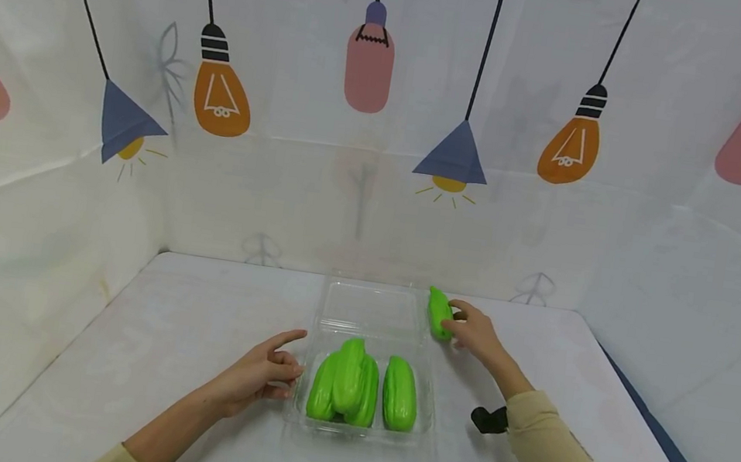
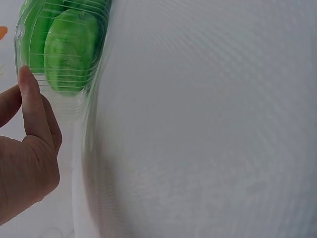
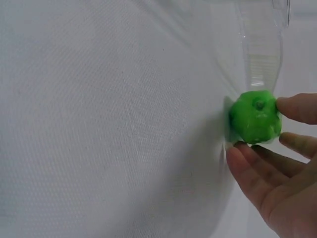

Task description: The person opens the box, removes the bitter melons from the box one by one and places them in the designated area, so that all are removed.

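Observation:
A clear plastic clamshell box lies with its lid folded back, away from me. Inside its base are several glossy green ridged vegetables, apparently artificial: one vegetable rests on top of others at the left, and a separate vegetable lies at the right. My left hand is at the box's left side, fingers loosely bent; in the left wrist view a fingertip touches the box wall. Beyond the box's right side, my right hand holds another green vegetable between thumb and fingers, beside the lid.
A white-covered table extends around the box. White fabric walls printed with hanging lamps enclose it at the back and sides. A dark blue strip runs along the right edge.

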### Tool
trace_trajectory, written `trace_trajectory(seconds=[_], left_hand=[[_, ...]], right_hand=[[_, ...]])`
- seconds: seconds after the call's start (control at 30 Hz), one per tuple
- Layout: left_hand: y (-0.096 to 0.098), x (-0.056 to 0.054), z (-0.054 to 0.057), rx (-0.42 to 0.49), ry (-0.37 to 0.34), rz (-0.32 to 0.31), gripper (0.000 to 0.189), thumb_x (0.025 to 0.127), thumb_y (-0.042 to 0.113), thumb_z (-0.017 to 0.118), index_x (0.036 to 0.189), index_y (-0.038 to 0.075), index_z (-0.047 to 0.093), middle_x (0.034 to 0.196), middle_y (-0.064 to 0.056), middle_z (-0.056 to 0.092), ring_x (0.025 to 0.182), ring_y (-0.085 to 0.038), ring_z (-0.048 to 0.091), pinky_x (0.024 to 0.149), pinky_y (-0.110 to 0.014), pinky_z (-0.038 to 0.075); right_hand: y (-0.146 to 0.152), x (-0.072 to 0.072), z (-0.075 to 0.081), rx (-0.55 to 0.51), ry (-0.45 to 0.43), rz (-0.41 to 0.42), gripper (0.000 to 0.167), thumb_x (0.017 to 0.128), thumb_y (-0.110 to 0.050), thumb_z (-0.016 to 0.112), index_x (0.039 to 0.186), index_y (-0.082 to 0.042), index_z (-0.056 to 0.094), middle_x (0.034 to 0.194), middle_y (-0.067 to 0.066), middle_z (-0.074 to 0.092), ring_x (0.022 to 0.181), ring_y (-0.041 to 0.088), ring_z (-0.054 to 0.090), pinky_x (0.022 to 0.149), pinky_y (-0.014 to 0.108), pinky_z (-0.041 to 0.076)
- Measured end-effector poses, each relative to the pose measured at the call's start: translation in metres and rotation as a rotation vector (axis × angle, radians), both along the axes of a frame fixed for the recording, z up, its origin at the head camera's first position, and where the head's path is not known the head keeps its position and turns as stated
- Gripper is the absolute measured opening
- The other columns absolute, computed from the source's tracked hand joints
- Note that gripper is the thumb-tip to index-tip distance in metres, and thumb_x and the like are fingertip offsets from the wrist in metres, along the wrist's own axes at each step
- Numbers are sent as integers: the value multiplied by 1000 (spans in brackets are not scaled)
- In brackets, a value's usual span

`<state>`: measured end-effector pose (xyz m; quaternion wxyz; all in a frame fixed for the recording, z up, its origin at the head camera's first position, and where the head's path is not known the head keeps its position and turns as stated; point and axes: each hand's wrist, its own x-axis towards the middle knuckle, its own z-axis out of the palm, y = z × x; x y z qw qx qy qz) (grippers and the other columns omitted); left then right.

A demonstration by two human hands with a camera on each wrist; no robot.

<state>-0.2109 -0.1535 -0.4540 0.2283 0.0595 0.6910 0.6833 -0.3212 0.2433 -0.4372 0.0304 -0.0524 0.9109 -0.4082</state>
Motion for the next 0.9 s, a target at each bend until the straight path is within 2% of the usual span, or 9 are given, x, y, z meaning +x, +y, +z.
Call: trace_trajectory(seconds=[0.33,0.47,0.73,0.83,0.9], left_hand=[[2,0,2,-20,-1,3,74,96,15,65,156,17,24,91,-1,56,79,-12,59,67,-23,58],[2,0,3,-17,0,1,74,96,15,65,157,16,24,91,-1,56,79,-12,59,67,-23,59],[1,0,4,-14,-2,13,76,95,16,67,157,15,23,91,0,57,79,-12,60,67,-24,59],[1,0,3,-15,-4,14,76,94,16,67,157,15,24,91,0,57,78,-12,60,68,-24,59],[1,0,3,-16,-3,13,76,94,16,67,157,15,23,91,0,57,78,-12,60,68,-24,59]], right_hand=[[3,4,-3,-17,14,-15,57,96,-20,62,146,-1,43,136,34,54,88,31,70,69,36,60],[3,6,-1,-3,20,-17,56,96,-21,62,145,0,44,135,34,54,93,32,70,68,35,60],[7,7,0,34,35,-16,56,95,-22,61,144,0,45,133,33,56,86,30,69,64,29,56],[8,8,0,62,50,-14,55,95,-22,61,143,0,46,132,32,57,88,32,69,66,31,56],[9,9,0,95,86,-5,54,95,-21,61,142,1,47,130,31,59,94,37,69,72,37,57]])
